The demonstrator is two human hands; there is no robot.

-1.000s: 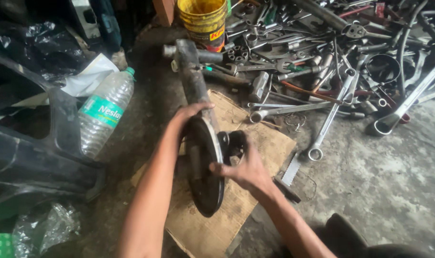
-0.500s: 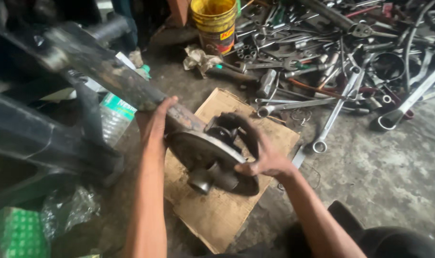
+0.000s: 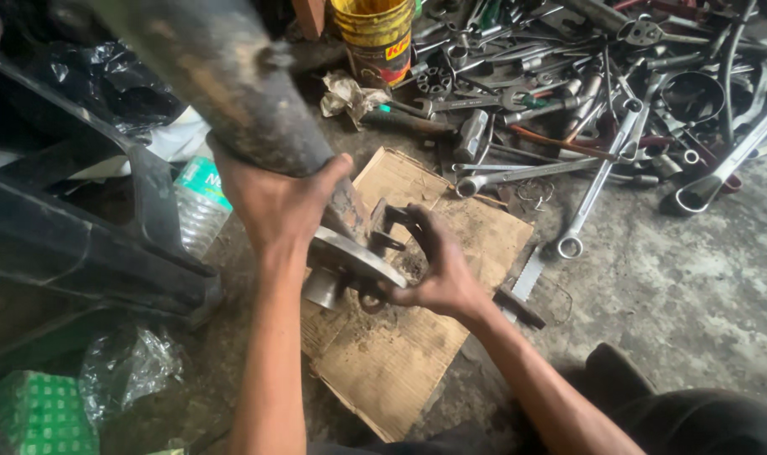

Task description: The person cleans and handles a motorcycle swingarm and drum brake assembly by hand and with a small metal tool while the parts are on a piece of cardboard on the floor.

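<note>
The long, rusty, grease-dark axle shaft (image 3: 223,84) tilts up over the cardboard (image 3: 400,354) on the floor. Its round flange plate (image 3: 354,257) sits low between my hands: my left hand (image 3: 274,202) grips the shaft, my right hand (image 3: 434,270) clasps the flange's edge.

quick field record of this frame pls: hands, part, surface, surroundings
left hand: wrapped around the dark metal shaft, which rises toward the camera
right hand: gripping the round flange plate at the shaft's lower end
surface: torn cardboard sheet on a concrete floor
tools: pile of wrenches beyond the cardboard, hammer among them
other: yellow bucket at top; plastic bottle and black plastic panel on the left
</note>
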